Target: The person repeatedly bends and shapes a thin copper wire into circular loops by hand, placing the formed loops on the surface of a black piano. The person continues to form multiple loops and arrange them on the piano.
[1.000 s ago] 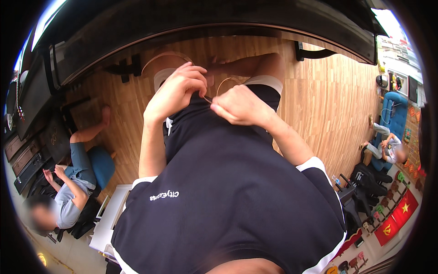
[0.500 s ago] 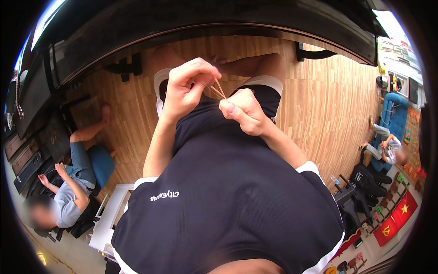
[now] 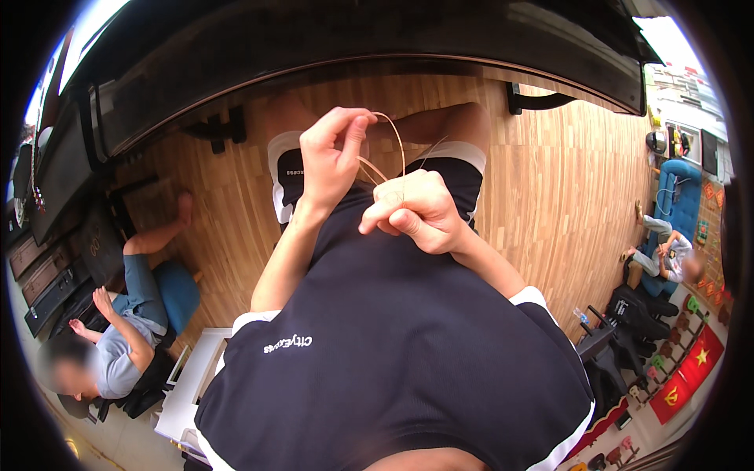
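Note:
Thin tan strands, like fine cord or wire, run between my two hands above my lap. My left hand pinches one strand between thumb and index fingertip. From that pinch the strand arcs over toward my right hand, which is curled closed with strands at its knuckles. A second short length bridges the gap lower down, and a loose thin end sticks up beyond the right hand. Whether it is one looped piece or several I cannot tell.
A long glossy black piece of furniture spans the far side, over wooden flooring. One person sits at left on a blue seat. At right another person is on a blue sofa. A white stand is at lower left.
My right hand has moved down a little and my left slightly right. The strands, earlier drawn tight between the hands, now bow out in a wide arc with a loose end showing.

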Motion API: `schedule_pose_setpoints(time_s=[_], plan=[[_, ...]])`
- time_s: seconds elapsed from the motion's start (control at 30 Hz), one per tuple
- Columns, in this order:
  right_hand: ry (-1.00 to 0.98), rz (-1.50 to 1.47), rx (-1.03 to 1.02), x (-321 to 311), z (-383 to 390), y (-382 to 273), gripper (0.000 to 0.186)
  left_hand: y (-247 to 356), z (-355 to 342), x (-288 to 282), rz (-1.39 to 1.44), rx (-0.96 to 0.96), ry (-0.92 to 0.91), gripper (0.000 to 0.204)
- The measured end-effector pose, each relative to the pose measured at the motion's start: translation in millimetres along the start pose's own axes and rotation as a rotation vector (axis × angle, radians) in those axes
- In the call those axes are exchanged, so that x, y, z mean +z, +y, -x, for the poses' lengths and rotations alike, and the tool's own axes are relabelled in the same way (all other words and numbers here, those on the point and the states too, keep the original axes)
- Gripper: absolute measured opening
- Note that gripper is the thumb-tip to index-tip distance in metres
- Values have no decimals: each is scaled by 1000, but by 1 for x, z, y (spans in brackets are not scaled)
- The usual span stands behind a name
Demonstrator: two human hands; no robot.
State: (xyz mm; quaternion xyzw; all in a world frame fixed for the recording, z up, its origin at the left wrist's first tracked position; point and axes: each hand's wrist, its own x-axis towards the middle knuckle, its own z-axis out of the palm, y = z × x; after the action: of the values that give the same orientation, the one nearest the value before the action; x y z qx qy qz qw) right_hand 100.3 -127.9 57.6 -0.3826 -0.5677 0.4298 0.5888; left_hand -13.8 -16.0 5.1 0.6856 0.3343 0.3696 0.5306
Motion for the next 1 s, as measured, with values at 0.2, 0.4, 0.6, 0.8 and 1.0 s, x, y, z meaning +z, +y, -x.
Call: schedule_pose_setpoints(time_s=[0.2, 0.4, 0.6, 0.8, 1.0], plan=[[45, 301, 11, -8, -8, 0, 14, 0, 8, 5, -70, -66, -184, 10], [153, 469, 82, -14, -11, 13, 12, 15, 9, 3, -43, -28, -343, 10], [288, 347, 252, -24, -13, 15, 28, 12, 3, -13, -66, -100, -551, 12], [314, 534, 351, -22, -13, 27, 35, 6, 3, -14, -103, -43, -476, 9], [88, 228, 551, -27, -5, 26, 39, 10, -7, -27, -50, 146, -428, 20]])
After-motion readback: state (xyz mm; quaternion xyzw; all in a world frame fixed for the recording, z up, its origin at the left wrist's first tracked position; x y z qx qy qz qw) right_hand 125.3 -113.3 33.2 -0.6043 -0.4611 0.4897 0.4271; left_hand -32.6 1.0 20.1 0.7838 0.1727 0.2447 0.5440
